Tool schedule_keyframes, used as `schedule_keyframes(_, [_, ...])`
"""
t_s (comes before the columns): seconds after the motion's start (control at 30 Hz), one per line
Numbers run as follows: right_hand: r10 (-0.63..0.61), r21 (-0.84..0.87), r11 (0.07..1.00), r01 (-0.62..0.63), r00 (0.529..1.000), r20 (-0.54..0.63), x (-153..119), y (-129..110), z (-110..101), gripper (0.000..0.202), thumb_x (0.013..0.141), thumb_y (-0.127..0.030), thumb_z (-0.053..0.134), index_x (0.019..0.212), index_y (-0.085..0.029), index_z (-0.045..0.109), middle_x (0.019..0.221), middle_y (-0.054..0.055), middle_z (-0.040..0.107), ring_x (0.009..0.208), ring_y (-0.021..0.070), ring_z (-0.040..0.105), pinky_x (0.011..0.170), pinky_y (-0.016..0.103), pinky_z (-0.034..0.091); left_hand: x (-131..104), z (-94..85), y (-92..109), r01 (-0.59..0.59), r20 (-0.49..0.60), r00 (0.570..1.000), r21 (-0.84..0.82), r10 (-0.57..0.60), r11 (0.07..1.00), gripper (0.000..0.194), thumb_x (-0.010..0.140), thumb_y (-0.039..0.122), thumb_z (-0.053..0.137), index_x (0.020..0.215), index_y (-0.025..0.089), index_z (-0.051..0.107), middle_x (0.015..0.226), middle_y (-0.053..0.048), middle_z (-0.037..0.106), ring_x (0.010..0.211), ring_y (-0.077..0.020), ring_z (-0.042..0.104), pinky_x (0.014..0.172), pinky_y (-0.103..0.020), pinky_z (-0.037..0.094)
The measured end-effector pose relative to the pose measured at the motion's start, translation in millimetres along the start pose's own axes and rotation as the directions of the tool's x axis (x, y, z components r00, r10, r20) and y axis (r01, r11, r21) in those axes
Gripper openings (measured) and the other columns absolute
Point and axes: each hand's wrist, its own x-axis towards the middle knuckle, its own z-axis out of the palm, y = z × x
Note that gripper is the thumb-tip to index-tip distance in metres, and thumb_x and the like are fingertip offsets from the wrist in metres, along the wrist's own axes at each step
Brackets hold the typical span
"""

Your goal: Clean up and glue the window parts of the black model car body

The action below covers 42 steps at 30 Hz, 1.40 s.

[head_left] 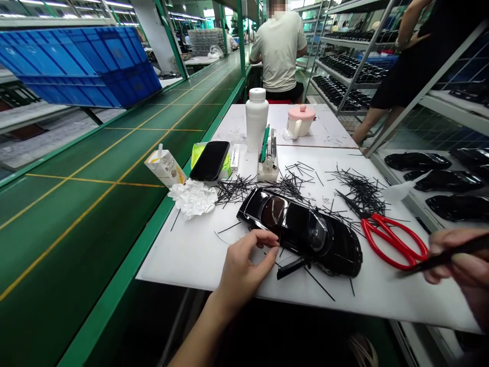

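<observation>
A glossy black model car [301, 227] lies at an angle on the white tabletop, its near-side door [292, 267] swung out. At the car's near side, just behind that door, my left hand [248, 260] has thumb and index finger brought together; whatever is between the fingertips is too small to make out. Off to the right, my right hand [454, 260] grips slim black tweezers [428, 262], their tip blurred and pointing left. Red-handled scissors [393, 239] lie between the car and this hand. Thin black strips [361, 188] are scattered around the car.
Behind the car stand a white bottle [256, 120], a pen holder [268, 165] and a pink-lidded mug [300, 122]. A phone [210, 160], drink carton [165, 165] and crumpled tissue [193, 198] sit left. A green conveyor [114, 188] runs alongside; racks of cars [454, 181] stand right.
</observation>
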Motion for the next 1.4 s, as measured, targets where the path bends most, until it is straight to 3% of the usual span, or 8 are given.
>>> schedule_keyframes(0.07, [-0.063, 0.089, 0.994, 0.062, 0.998, 0.011, -6, -16, 28, 0.008, 0.081, -0.031, 0.077, 0.087, -0.029, 0.072, 0.082, 0.003, 0.069, 0.063, 0.0184, 0.067, 0.055, 0.028, 0.061, 0, 0.0, -1, 0.008, 0.001, 1.000, -0.006, -0.008, 1.000, 0.013, 0.085, 0.010, 0.065, 0.095, 0.019, 0.065, 0.086, 0.003, 0.072, 0.079, -0.0086, 0.066, 0.076, -0.018, 0.050])
schedule_keyframes(0.1, [-0.103, 0.049, 0.994, 0.101, 0.994, 0.046, -10, -23, 42, 0.011, 0.080, -0.029, 0.078, 0.090, -0.028, 0.073, 0.084, 0.002, 0.072, 0.070, 0.0188, 0.070, 0.062, 0.026, 0.063, -1, -0.1, -1, 0.009, 0.000, 1.000, -0.008, -0.009, 1.000, 0.013, 0.085, 0.010, 0.065, 0.095, 0.019, 0.065, 0.086, 0.002, 0.072, 0.079, -0.0086, 0.066, 0.076, -0.018, 0.050])
schedule_keyframes(0.2, [-0.022, -0.054, 0.998, 0.034, 0.977, 0.214, -17, -38, 74, 0.014, 0.086, -0.027, 0.072, 0.099, -0.030, 0.073, 0.096, -0.002, 0.075, 0.085, 0.0150, 0.073, 0.077, 0.017, 0.061, -1, -0.3, -1, 0.008, -0.003, 1.000, -0.012, -0.008, 1.000, 0.014, 0.085, 0.009, 0.065, 0.095, 0.019, 0.065, 0.085, 0.002, 0.072, 0.079, -0.0087, 0.066, 0.076, -0.018, 0.050])
schedule_keyframes(0.27, [0.004, -0.062, 0.998, 0.014, 0.958, 0.287, -19, -39, 83, 0.014, 0.089, -0.027, 0.069, 0.102, -0.031, 0.071, 0.099, -0.004, 0.075, 0.089, 0.0117, 0.072, 0.081, 0.013, 0.058, -1, -0.5, -1, 0.008, -0.002, 1.000, -0.013, -0.008, 1.000, 0.014, 0.084, 0.008, 0.065, 0.094, 0.018, 0.065, 0.085, 0.002, 0.072, 0.078, -0.0088, 0.066, 0.076, -0.018, 0.050])
schedule_keyframes(0.4, [0.052, -0.049, 0.998, -0.039, 0.948, 0.315, -16, -30, 85, 0.014, 0.091, -0.028, 0.068, 0.104, -0.032, 0.070, 0.102, -0.005, 0.074, 0.094, 0.0107, 0.071, 0.088, 0.013, 0.056, 0, -0.6, -1, 0.009, 0.000, 1.000, -0.017, -0.009, 1.000, 0.013, 0.085, 0.009, 0.065, 0.094, 0.018, 0.065, 0.085, 0.002, 0.072, 0.078, -0.0092, 0.066, 0.075, -0.018, 0.050])
schedule_keyframes(0.97, [0.117, -0.046, 0.993, -0.108, 0.930, 0.348, -11, -22, 87, 0.011, 0.090, -0.032, 0.069, 0.101, -0.032, 0.071, 0.099, -0.005, 0.075, 0.092, 0.0111, 0.072, 0.085, 0.013, 0.055, 0, -0.3, -1, 0.030, -0.002, 1.000, -0.027, -0.030, 0.999, 0.013, 0.084, 0.009, 0.065, 0.093, 0.018, 0.065, 0.084, 0.002, 0.072, 0.078, -0.0092, 0.066, 0.075, -0.018, 0.050])
schedule_keyframes(1.4, [0.055, -0.046, 0.998, -0.039, 0.907, 0.418, -13, -20, 81, 0.015, 0.091, -0.028, 0.068, 0.105, -0.030, 0.071, 0.105, -0.003, 0.074, 0.100, 0.0145, 0.069, 0.093, 0.020, 0.055, 0, -1.1, 1, 0.038, -0.010, 0.999, -0.024, -0.038, 0.999, 0.011, 0.084, 0.010, 0.065, 0.091, 0.018, 0.065, 0.083, 0.000, 0.072, 0.077, -0.0116, 0.066, 0.073, -0.022, 0.051])
